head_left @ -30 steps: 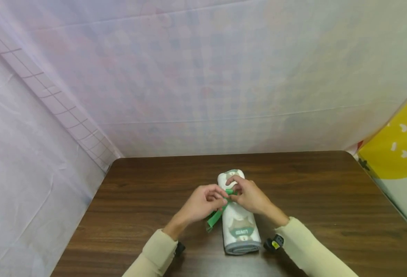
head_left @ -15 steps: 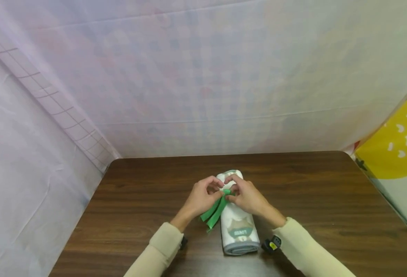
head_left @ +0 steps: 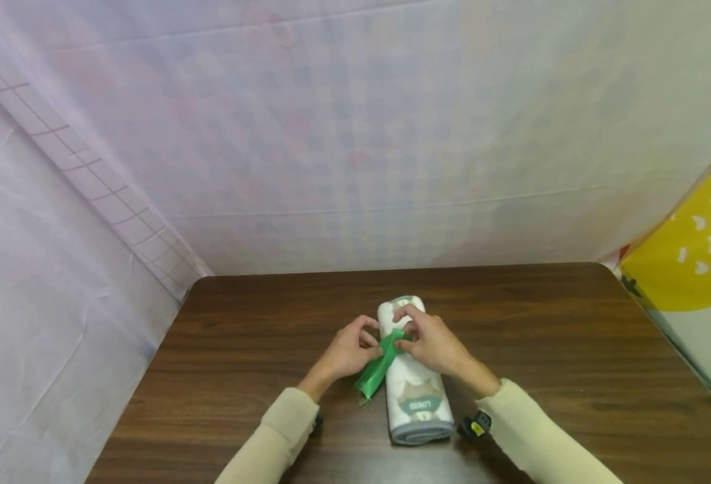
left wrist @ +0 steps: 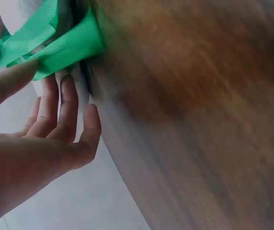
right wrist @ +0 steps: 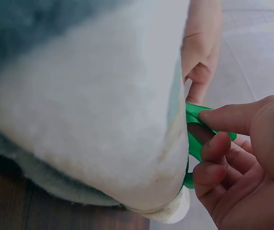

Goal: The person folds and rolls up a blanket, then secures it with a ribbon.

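A rolled white blanket (head_left: 416, 376) with a grey edge and a printed "LOVED" patch lies lengthwise on the table. Across its middle is a green ribbon (head_left: 376, 371), whose ends hang off the left side. My right hand (head_left: 439, 343) pinches the ribbon on top of the roll between thumb and finger; in the right wrist view a green loop (right wrist: 194, 143) shows by the fingertips. My left hand (head_left: 348, 348) is at the roll's left side with its fingers spread apart. In the left wrist view its thumb touches the edge of a ribbon tail (left wrist: 70, 50), with the fingers away from it.
The brown wooden table (head_left: 259, 323) extends around the roll. Behind it hangs a pale checked curtain (head_left: 355, 148), and a white sheet (head_left: 47, 289) hangs on the left. A yellow printed shape (head_left: 688, 255) is at the right.
My left hand has let go of the ribbon near the knot and drawn back slightly left, its fingers parting. The ribbon tails now lie close together. My right hand has stayed nearly in place.
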`<state>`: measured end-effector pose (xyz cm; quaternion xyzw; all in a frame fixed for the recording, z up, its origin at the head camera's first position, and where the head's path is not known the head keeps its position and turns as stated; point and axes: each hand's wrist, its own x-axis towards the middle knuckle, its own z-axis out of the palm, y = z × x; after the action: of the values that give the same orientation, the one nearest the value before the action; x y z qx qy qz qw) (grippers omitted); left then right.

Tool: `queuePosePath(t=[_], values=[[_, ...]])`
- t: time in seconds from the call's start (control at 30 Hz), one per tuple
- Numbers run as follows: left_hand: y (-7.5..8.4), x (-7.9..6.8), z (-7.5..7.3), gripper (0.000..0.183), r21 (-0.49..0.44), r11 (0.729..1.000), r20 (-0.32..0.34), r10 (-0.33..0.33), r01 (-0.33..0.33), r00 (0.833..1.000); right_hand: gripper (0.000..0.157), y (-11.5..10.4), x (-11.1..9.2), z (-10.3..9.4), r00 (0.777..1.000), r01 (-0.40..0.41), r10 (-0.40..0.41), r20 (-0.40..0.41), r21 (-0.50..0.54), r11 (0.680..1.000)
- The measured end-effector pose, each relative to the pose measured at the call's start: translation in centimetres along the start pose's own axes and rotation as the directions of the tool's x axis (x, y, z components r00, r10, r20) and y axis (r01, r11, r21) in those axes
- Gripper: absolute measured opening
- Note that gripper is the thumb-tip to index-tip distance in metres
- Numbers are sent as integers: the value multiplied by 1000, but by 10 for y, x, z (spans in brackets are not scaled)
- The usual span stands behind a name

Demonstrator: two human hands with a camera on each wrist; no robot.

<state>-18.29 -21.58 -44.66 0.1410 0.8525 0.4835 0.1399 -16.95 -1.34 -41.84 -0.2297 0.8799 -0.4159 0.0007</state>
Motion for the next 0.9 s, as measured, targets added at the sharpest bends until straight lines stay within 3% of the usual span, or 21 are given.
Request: queuePosePath(t=[0.07,0.17,0.23,0.33,0.43,0.5,0.63,0.73,0.9], values=[[-1,0,-2,35,-42,999,-1,-2,2,1000,36,-1,0,0,1000,8,-8,-1,-1,1000],[-1,-2,-7,33,-204,978,22,-47,50,999,35,-2,0,1,1000,16,-16,-1,0,1000],[0,-4,-10,34,-339,936,53,-86,99,995,35,-2,0,1,1000,14,-14,-4,-6,1000],[3,-8,-13,35,-508,849,101,-110,147,989,35,-2,-1,1,1000,10,-11,-13,-17,1000],[10,-15,-11,34,-607,777,141,-105,169,985,35,-1,0,0,1000,13,-14,-21,-31,999],[16,-21,-6,30,-638,749,160,-99,180,982,35,-1,0,-1,1000,17,-18,-24,-39,999],[27,-31,9,17,-655,733,167,-97,184,981,32,0,0,-5,1000,19,-20,-20,-51,999],[34,-34,22,12,-665,728,130,-107,167,986,30,-1,1,-8,1000,16,-16,-4,-55,998],[42,-32,44,11,-649,755,23,-105,94,994,29,-2,2,-14,1000,7,-5,31,-62,998]])
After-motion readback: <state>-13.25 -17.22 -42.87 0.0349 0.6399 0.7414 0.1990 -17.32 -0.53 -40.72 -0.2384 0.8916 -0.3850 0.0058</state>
